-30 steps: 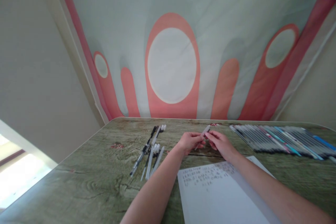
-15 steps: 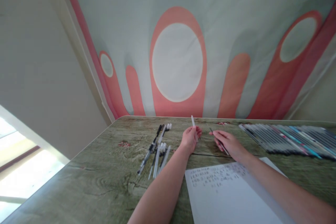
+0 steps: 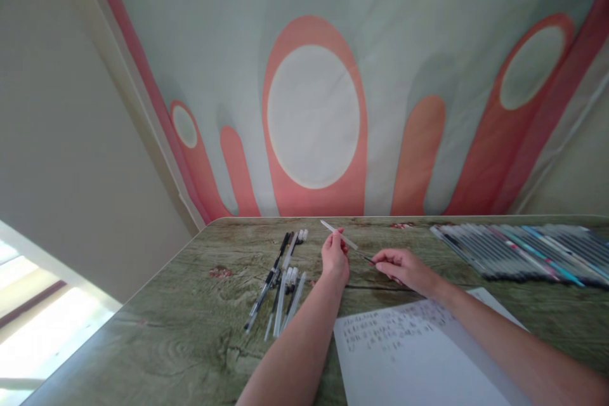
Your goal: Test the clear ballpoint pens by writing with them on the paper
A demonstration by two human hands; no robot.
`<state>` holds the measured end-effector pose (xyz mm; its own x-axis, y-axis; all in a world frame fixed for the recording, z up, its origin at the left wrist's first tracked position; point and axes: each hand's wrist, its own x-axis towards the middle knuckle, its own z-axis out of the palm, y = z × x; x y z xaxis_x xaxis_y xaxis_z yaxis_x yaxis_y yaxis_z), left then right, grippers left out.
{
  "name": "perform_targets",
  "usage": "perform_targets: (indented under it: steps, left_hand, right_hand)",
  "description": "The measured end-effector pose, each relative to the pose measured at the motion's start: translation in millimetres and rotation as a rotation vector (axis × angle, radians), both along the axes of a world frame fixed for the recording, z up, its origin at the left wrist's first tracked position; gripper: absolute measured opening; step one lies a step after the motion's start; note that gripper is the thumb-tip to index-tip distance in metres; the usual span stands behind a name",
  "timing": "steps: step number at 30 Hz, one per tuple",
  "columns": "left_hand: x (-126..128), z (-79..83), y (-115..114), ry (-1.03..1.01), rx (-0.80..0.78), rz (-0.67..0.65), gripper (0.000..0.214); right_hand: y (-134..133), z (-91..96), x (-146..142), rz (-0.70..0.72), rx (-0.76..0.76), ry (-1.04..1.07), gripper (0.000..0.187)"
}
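Observation:
My left hand (image 3: 335, 255) is closed on a whitish translucent pen barrel (image 3: 328, 225), which slants down to the right above the table. In my right hand (image 3: 397, 265), the fingers pinch a thin dark pen refill (image 3: 366, 258). The refill's front end meets, or comes very close to, the barrel's lower right end; whether it has entered cannot be made out. Left of my left hand lie loose pen parts: clear barrels (image 3: 280, 304), black pens (image 3: 266, 288) and small white caps (image 3: 302, 236). Beneath my right forearm is a white sheet of paper (image 3: 394, 374) with handwritten marks.
A long row of pens (image 3: 518, 254), mostly grey with a few coloured ones, lies at the right of the wood-grain table (image 3: 181, 323). Behind the table's far edge stands a wall covering (image 3: 314, 200) with pink and white shapes.
The barrel in my left hand has tipped from near upright to a slant toward my right hand. My right hand has turned the refill and brought it to the barrel's end.

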<state>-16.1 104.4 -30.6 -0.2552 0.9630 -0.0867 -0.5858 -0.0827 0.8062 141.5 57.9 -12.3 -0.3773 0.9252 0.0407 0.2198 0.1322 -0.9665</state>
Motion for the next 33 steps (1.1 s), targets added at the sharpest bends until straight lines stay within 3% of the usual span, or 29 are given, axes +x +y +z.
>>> perform_targets:
  steps: [14, 29, 33]
  left_hand:
    - [1.7, 2.2, 1.0, 0.039, -0.051, -0.01, 0.04]
    - [7.7, 0.4, -5.0, 0.012, -0.024, -0.135, 0.028]
    - [12.4, 3.5, -10.6, 0.038, -0.079, -0.255, 0.023]
  right_hand:
    - [4.7, -8.8, 3.9, -0.03, -0.046, 0.02, 0.028]
    - [5.6, -13.6, 1.5, -0.118, -0.03, 0.097, 0.032]
    - [5.9, -13.6, 2.4, -0.146, -0.063, 0.183, 0.033]
